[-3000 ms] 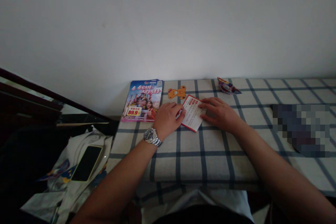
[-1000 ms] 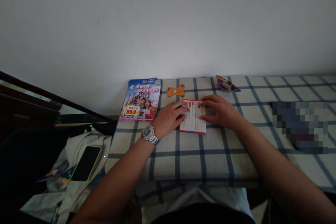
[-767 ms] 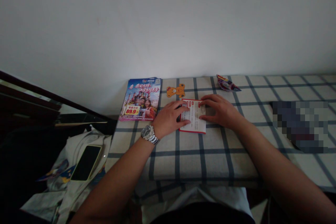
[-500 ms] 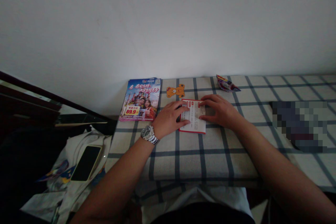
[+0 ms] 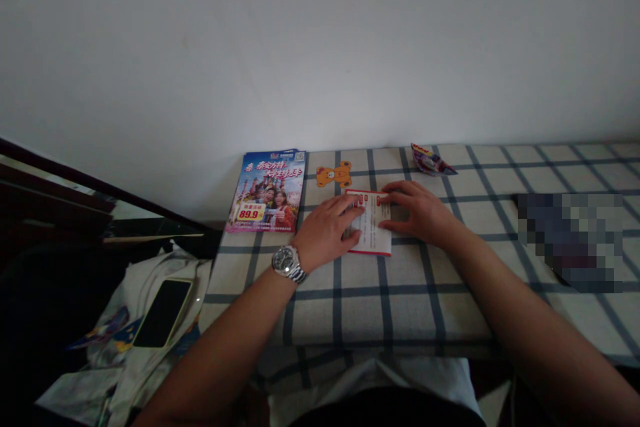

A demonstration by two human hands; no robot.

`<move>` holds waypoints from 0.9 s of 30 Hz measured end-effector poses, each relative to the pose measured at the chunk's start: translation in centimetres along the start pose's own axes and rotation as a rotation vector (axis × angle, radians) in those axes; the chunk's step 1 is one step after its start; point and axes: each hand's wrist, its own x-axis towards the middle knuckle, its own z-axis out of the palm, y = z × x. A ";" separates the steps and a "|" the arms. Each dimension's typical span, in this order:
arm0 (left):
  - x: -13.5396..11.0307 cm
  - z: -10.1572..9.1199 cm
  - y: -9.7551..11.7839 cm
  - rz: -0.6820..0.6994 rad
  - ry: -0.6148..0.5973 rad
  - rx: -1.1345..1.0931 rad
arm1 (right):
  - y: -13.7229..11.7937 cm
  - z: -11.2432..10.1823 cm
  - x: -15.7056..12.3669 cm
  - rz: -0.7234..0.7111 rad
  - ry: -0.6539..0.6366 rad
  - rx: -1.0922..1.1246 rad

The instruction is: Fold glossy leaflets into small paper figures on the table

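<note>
A white card with a red border and red print (image 5: 374, 230) lies flat on the checked tablecloth (image 5: 380, 293). My left hand (image 5: 327, 233), with a metal watch at the wrist, rests on the card's left half, fingers stretched out flat. My right hand (image 5: 420, 212) lies on the card's right edge, fingers spread and flat, index finger along the top edge. Neither hand lifts the card.
A colourful flyer (image 5: 267, 190) lies at the table's back left, an orange bear cut-out (image 5: 334, 174) beside it, and a folded wrapper (image 5: 430, 161) near the wall. A blurred dark patch (image 5: 570, 240) sits at right. A phone (image 5: 161, 312) rests on cloth left of the table.
Three seconds ago the card lay askew; it now sits square to the table. My left hand has slid further right over the card. My right hand has hardly moved.
</note>
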 end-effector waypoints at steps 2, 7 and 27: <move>0.1 0.0 0.3 0.008 -0.020 -0.006 | 0.1 -0.1 0.0 -0.005 -0.001 0.008; 0.1 0.1 0.8 -0.008 -0.040 0.021 | 0.1 -0.4 0.2 -0.018 0.002 0.046; 0.5 1.2 1.5 -0.026 -0.044 -0.031 | 0.6 -0.5 0.2 0.010 0.029 0.046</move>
